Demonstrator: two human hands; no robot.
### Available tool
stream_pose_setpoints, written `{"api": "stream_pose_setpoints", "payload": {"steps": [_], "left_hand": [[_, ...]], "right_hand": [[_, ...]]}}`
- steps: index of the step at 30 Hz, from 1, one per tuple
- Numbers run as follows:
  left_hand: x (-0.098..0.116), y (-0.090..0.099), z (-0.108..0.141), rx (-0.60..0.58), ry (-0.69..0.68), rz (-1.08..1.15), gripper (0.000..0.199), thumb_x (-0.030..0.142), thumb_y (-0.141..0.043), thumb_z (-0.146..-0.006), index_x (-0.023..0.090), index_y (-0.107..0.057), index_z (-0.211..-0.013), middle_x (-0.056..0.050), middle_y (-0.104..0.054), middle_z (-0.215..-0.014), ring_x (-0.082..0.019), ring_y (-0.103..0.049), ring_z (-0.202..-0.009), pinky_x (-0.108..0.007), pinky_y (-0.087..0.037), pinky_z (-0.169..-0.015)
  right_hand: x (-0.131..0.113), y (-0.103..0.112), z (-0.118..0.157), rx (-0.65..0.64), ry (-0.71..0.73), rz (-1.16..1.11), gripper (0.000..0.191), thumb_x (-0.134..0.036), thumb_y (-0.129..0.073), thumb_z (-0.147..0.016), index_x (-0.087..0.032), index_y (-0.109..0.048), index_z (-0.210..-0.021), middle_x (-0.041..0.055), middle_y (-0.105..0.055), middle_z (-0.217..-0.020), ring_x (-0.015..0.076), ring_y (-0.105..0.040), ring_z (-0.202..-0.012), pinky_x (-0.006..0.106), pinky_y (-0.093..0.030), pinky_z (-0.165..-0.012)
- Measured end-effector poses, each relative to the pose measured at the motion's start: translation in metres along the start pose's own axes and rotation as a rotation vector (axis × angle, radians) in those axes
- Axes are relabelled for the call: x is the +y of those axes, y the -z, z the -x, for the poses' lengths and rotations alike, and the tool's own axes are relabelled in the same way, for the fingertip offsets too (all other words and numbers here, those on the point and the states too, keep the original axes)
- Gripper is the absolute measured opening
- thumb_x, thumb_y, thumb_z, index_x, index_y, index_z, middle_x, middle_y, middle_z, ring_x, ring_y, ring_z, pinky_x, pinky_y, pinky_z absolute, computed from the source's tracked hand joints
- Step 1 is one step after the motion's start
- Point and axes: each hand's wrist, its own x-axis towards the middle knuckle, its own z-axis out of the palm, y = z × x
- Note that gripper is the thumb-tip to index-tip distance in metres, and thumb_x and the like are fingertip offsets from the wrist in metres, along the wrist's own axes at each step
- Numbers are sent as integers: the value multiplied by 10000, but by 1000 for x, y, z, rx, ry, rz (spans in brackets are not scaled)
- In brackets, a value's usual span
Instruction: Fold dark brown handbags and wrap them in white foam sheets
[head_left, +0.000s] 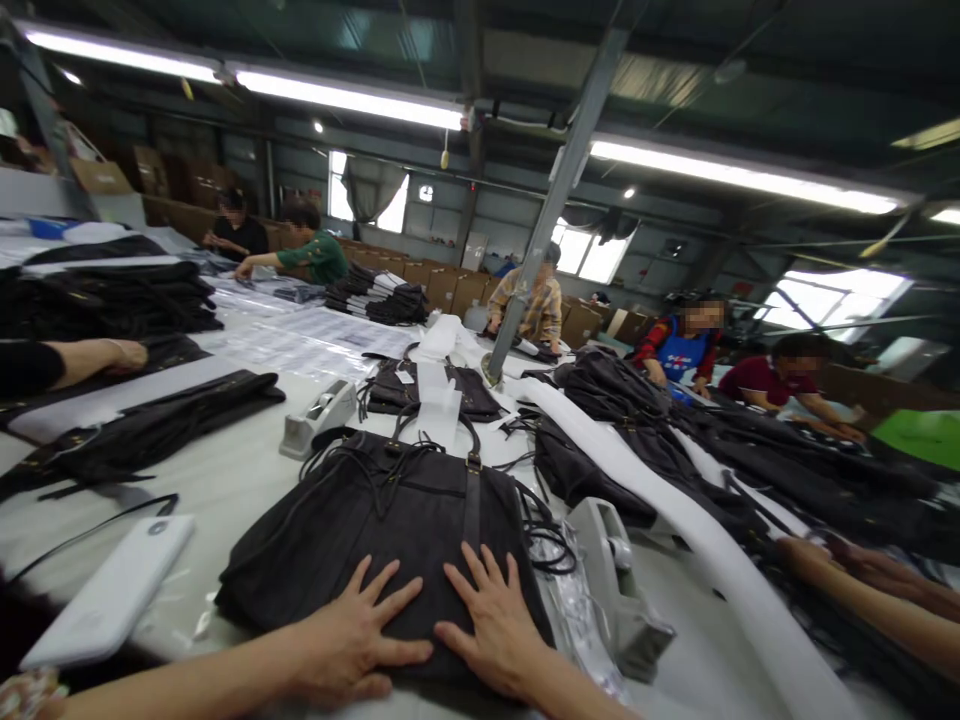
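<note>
A black handbag [315, 530] lies flat on the table in front of me, its handles pointing away and thin black cords loose at its top and right side. My left hand [356, 630] presses on the lower middle of the bag with fingers spread. Beside it, my right hand [491, 625] rests palm down on the bag's lower right part, fingers also spread. Neither hand holds anything. White paper [436, 400] runs between the bag's handles toward a second black bag [390, 388] lying beyond it.
Grey tape dispensers stand right [622, 590] and far left [319, 415] of the bag. A white phone [116, 590] with a cable lies at left. Black bags [97, 300] are stacked at left and right. Co-workers' arms [870, 590] reach in from both sides; a metal post [551, 210] rises ahead.
</note>
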Motion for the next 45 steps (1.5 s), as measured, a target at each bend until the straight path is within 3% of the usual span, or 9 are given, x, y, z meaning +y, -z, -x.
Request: {"api": "stream_pose_setpoints", "payload": {"steps": [7, 13, 19, 26, 30, 36, 39, 42, 45], "left_hand": [[-1, 26, 0, -11, -33, 124, 601, 568, -477, -863, 524, -216, -1403, -63, -31, -1574, -522, -114, -1355, -832, -162, -907], [-13, 36, 0, 26, 68, 137, 533, 528, -305, -937, 384, -246, -1446, -106, -317, -1502, -405, -280, -1356, -725, -253, -992], [-62, 53, 50, 174, 360, -262, 635, 718, -418, -802, 356, -508, -1316, -113, -432, -1431, -440, -168, -1382, -708, -6, -1050], [-110, 31, 107, 24, 449, -122, 663, 696, -370, -839, 382, -318, -1420, -82, -238, -1537, -432, -140, -1390, -670, -157, -1057], [-117, 19, 112, 88, 433, -42, 623, 619, -412, -871, 368, -301, -1431, -55, -177, -1556, -394, -157, -1398, -595, -245, -1081], [-121, 6, 115, 229, 393, 9, 601, 507, -505, -871, 378, -312, -1425, 3, -154, -1562, -348, -164, -1408, -537, -303, -1096], [-123, 0, 114, 267, 393, 15, 601, 481, -521, -866, 389, -314, -1422, 17, -166, -1557, -346, -177, -1406, -543, -307, -1094], [-124, -3, 113, 281, 396, 18, 600, 476, -528, -861, 402, -319, -1418, 24, -185, -1551, -341, -193, -1404, -541, -310, -1093], [-123, -2, 113, 295, 392, 14, 593, 478, -531, -860, 407, -327, -1412, 23, -207, -1546, -331, -208, -1401, -534, -315, -1093]], "right_hand": [[36, -40, 5, -55, 93, 19, 777, -722, -450, -786, -374, -248, -1452, 114, -177, -1540, 445, -216, -1366, 755, -152, -996], [36, -42, 3, -58, 77, 37, 770, -695, -472, -788, -372, -250, -1451, 91, -157, -1548, 421, -199, -1379, 723, -152, -1026], [24, -32, 5, -91, 15, 24, 761, -632, -532, -785, -384, -253, -1447, 48, -109, -1563, 374, -144, -1406, 670, -96, -1075], [23, -20, 1, -224, 62, -23, 793, -664, -470, -808, -326, -201, -1472, 93, -31, -1568, 378, -46, -1417, 667, -68, -1075], [30, -15, 1, -293, 148, -54, 823, -688, -444, -809, -304, -164, -1481, 121, -3, -1565, 396, -20, -1412, 680, -90, -1062], [55, -43, 6, -38, 284, 13, 902, -723, -505, -742, -275, -229, -1475, 118, -94, -1561, 408, -161, -1393, 632, -181, -1079], [76, -64, 4, 85, 370, 51, 768, -612, -511, -808, -290, -271, -1463, 104, -167, -1550, 380, -267, -1367, 567, -280, -1067], [87, -72, 1, 105, 364, 95, 595, -404, -471, -890, -346, -278, -1450, 71, -238, -1533, 326, -335, -1348, 504, -341, -1050], [83, -68, 1, 123, 377, 109, 618, -446, -481, -883, -336, -271, -1454, 80, -241, -1531, 332, -338, -1345, 507, -355, -1039]]}}
